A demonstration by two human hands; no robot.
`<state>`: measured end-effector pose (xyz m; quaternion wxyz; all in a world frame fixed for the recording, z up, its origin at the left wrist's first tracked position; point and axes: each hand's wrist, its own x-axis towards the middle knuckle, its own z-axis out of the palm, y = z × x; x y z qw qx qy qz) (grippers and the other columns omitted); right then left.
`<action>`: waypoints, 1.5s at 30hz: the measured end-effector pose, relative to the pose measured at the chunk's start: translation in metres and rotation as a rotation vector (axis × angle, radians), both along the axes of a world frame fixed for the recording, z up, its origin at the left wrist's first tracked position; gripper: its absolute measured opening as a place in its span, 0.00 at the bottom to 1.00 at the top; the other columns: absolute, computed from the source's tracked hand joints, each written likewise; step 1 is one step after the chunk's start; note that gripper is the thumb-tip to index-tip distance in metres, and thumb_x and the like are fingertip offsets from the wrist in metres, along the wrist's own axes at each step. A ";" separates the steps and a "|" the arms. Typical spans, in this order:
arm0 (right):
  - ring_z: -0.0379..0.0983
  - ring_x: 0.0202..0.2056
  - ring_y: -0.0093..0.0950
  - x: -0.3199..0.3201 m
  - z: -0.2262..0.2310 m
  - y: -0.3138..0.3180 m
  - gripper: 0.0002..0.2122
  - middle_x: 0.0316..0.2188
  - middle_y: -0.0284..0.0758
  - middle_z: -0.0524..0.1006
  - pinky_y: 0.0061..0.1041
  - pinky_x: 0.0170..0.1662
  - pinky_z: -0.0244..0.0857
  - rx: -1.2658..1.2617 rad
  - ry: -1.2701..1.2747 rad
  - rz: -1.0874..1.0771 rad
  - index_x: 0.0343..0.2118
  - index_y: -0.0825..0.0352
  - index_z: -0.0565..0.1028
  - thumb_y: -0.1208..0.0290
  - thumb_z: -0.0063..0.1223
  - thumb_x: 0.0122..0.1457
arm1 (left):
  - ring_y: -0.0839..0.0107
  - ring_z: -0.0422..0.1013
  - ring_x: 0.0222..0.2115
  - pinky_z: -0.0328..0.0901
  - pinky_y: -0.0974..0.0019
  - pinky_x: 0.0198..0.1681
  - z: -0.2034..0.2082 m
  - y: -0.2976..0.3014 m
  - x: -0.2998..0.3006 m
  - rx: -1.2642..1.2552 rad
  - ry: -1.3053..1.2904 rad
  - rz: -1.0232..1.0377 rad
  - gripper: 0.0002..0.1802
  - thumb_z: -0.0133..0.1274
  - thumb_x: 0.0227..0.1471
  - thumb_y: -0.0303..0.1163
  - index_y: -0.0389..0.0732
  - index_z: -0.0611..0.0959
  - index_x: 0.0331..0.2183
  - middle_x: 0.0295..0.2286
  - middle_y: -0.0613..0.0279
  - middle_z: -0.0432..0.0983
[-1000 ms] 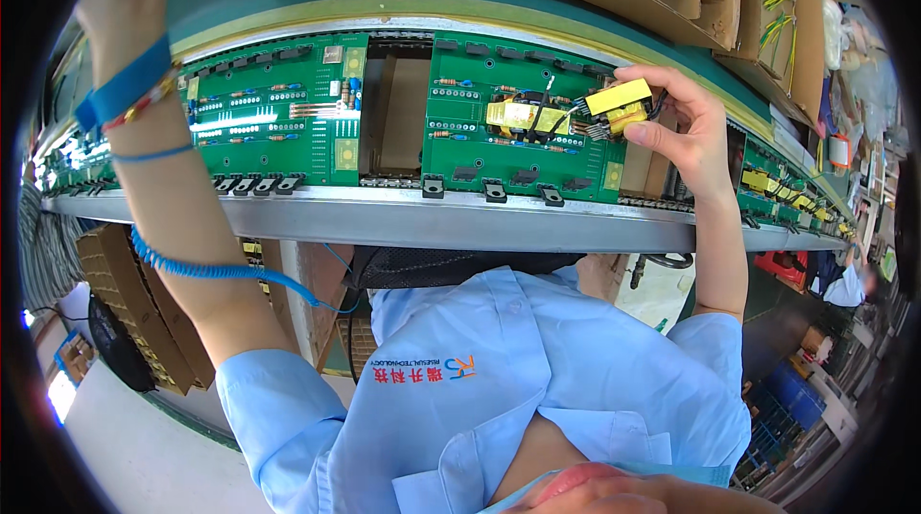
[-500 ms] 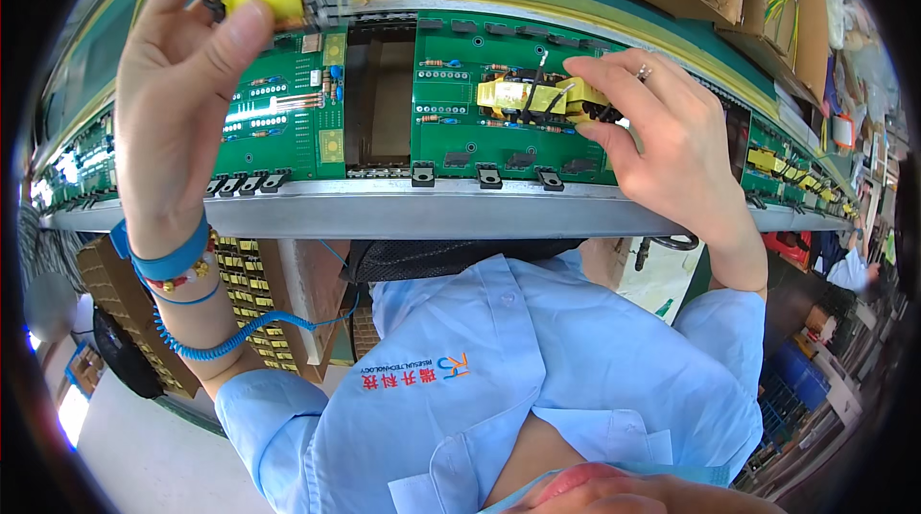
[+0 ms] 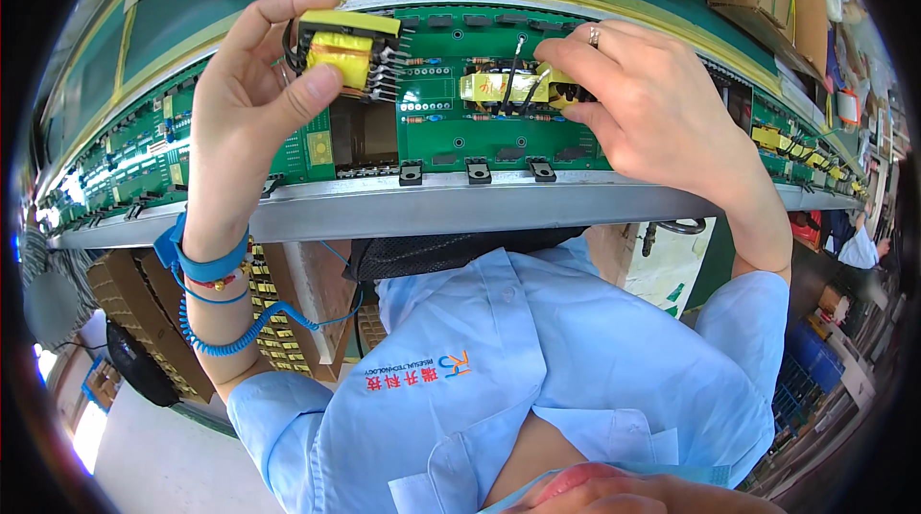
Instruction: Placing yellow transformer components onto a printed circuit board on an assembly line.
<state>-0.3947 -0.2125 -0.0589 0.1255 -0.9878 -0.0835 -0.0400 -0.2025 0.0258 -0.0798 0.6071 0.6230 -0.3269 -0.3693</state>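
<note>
Above the green circuit board (image 3: pixel 499 125), left hand (image 3: pixel 245 101) grip closed around a yellow transformer (image 3: pixel 347 55), right hand (image 3: pixel 652 106) fingertips pinching another (image 3: pixel 561 90).

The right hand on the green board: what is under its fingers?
Under the right hand, a yellow-taped transformer sits on the green circuit board. Its left part shows; the fingers cover its right end, so the seating of its pins cannot be seen.

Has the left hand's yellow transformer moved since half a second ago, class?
Yes. The left hand has brought the transformer rightward and down: before it sat above the green board's left part, now it hangs beside the board's centre gap.
</note>
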 end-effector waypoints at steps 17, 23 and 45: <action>0.74 0.36 0.35 -0.018 -0.016 0.014 0.25 0.34 0.37 0.75 0.30 0.36 0.71 -0.011 -0.098 -0.126 0.45 0.69 0.75 0.81 0.62 0.38 | 0.73 0.69 0.47 0.64 0.71 0.52 -0.015 -0.007 -0.008 0.115 -0.072 -0.011 0.25 0.56 0.54 0.20 0.32 0.70 0.54 0.46 0.58 0.71; 0.74 0.35 0.36 -0.019 -0.019 0.014 0.24 0.33 0.36 0.75 0.30 0.37 0.72 0.046 -0.104 -0.135 0.44 0.70 0.76 0.78 0.64 0.37 | 0.72 0.69 0.46 0.65 0.69 0.52 -0.009 -0.008 -0.008 0.130 -0.148 -0.034 0.25 0.55 0.54 0.17 0.32 0.70 0.53 0.45 0.58 0.71; 0.74 0.33 0.35 -0.058 -0.005 -0.022 0.23 0.33 0.36 0.75 0.31 0.31 0.69 -0.024 -0.078 -0.201 0.43 0.70 0.76 0.82 0.59 0.38 | 0.71 0.73 0.44 0.66 0.67 0.52 0.001 -0.047 -0.034 0.107 -0.161 -0.113 0.25 0.60 0.51 0.19 0.33 0.72 0.51 0.47 0.54 0.75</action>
